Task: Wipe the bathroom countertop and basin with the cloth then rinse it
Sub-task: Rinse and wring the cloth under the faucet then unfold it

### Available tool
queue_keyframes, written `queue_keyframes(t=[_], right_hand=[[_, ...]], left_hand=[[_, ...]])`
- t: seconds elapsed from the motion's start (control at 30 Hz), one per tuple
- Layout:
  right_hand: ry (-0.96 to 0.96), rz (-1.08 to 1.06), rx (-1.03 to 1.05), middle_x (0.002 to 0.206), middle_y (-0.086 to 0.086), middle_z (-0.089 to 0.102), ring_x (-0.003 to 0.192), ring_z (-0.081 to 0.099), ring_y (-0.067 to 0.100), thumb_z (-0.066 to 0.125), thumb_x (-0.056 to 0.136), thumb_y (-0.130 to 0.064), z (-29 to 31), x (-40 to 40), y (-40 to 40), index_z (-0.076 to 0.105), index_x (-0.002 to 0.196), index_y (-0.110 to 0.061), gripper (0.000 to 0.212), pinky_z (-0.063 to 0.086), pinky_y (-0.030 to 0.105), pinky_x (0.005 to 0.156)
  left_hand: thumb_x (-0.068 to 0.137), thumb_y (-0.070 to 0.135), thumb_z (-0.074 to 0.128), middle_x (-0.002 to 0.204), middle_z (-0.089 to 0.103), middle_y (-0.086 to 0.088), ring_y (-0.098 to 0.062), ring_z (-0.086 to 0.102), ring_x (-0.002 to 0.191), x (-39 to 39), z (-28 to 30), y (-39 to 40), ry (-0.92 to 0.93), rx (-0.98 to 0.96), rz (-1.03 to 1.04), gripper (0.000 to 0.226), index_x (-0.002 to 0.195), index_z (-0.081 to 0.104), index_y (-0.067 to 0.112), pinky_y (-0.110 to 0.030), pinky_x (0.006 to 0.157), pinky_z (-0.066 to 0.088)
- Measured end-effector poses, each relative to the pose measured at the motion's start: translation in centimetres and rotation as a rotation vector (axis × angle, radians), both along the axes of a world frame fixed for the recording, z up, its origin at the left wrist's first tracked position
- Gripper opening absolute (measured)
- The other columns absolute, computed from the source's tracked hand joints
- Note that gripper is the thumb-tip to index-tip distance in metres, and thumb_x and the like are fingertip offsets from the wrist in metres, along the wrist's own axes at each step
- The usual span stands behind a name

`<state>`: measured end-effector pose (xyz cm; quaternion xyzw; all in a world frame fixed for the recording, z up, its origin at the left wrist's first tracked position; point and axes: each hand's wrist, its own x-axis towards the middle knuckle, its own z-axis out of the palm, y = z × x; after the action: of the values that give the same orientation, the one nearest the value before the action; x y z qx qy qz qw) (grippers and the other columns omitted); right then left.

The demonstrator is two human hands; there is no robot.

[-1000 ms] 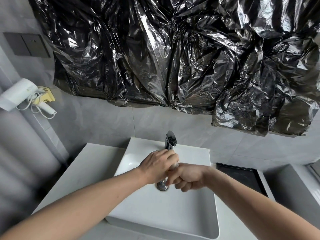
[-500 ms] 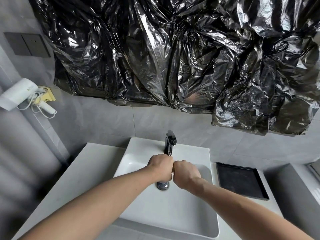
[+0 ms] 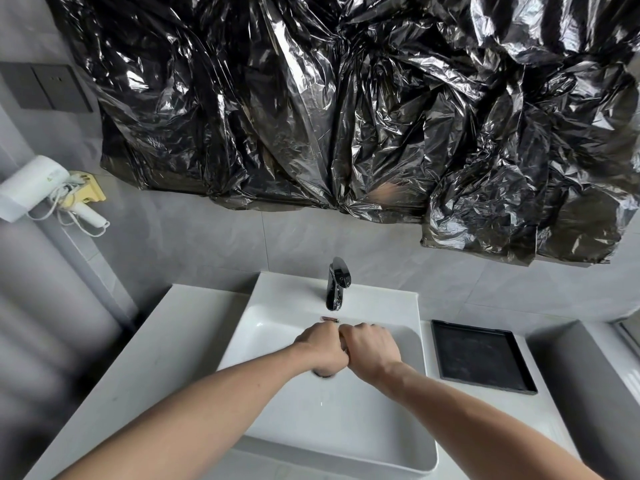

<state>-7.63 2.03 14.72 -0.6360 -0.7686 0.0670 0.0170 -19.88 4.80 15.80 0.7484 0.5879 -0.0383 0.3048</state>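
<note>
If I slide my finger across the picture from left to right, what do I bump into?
Hair dryer → countertop → left hand → right hand → black tray.

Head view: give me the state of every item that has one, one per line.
Left hand: fisted, knuckles against the right hand.
Right hand: fisted over the basin.
Cloth: not visible; maybe inside the fists.
Faucet: no stream visible.
Basin: no standing water.
Black tray: empty.
Hair dryer: in its wall holder.
</note>
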Motion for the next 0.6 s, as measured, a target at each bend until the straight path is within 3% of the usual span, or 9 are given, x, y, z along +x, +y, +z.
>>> queue_keyframes(t=[0.1, 0.23, 0.37, 0.5, 0.6], right_hand=[[-0.002, 0.039, 0.01, 0.09, 0.008, 0.073, 0.071, 0.043, 0.037, 0.052, 0.083, -0.018, -0.6, 0.3, -0.2, 0.044, 0.082, -0.025, 0.01, 0.032, 0.037, 0.064], [0.073, 0.109, 0.065, 0.072, 0.006, 0.068, 0.059, 0.043, 0.037, 0.051, 0.076, -0.018, -2.0, 1.1, -0.3, 0.042, 0.074, -0.021, 0.01, 0.032, 0.036, 0.055], [0.051, 0.136, 0.18, 0.046, -0.001, 0.052, 0.041, 0.03, 0.029, 0.058, 0.061, -0.022, -3.9, 1.8, -0.5, 0.032, 0.064, -0.024, 0.026, 0.02, 0.026, 0.04], [0.075, 0.12, 0.149, 0.06, 0.0, 0.062, 0.052, 0.036, 0.029, 0.055, 0.07, -0.018, -3.8, 2.1, -0.5, 0.037, 0.067, -0.024, 0.019, 0.026, 0.029, 0.049], [0.152, 0.027, -0.014, 0.078, 0.001, 0.068, 0.068, 0.047, 0.031, 0.048, 0.078, -0.018, -3.0, 1.6, -1.2, 0.052, 0.078, -0.021, 0.005, 0.033, 0.035, 0.059]], left_hand=[[0.069, 0.022, 0.047, 0.07, 0.057, -0.001, -0.023, 0.053, 0.062, 0.0, -0.4, -0.6, -0.056, -0.067, 0.033, 0.009, 0.071, 0.053, 0.015, -0.025, 0.05, 0.037], [0.069, 0.019, 0.042, 0.067, 0.046, 0.0, -0.02, 0.041, 0.06, 0.0, -0.7, -2.0, -0.182, -0.173, 0.092, 0.005, 0.068, 0.044, 0.015, -0.025, 0.049, 0.029], [0.071, 0.011, 0.043, 0.069, 0.043, 0.001, -0.017, 0.039, 0.06, 0.0, -0.8, -2.9, -0.23, -0.243, 0.113, 0.005, 0.069, 0.042, 0.016, -0.023, 0.05, 0.028], [0.07, 0.017, 0.046, 0.067, 0.043, 0.001, -0.019, 0.038, 0.058, -0.4, -1.1, -3.5, -0.243, -0.207, 0.094, 0.008, 0.065, 0.041, 0.017, -0.026, 0.052, 0.029], [0.074, 0.024, 0.049, 0.069, 0.05, 0.006, -0.024, 0.047, 0.067, -1.3, -0.8, -3.8, -0.143, -0.028, 0.015, 0.009, 0.068, 0.043, 0.021, -0.029, 0.051, 0.032]])
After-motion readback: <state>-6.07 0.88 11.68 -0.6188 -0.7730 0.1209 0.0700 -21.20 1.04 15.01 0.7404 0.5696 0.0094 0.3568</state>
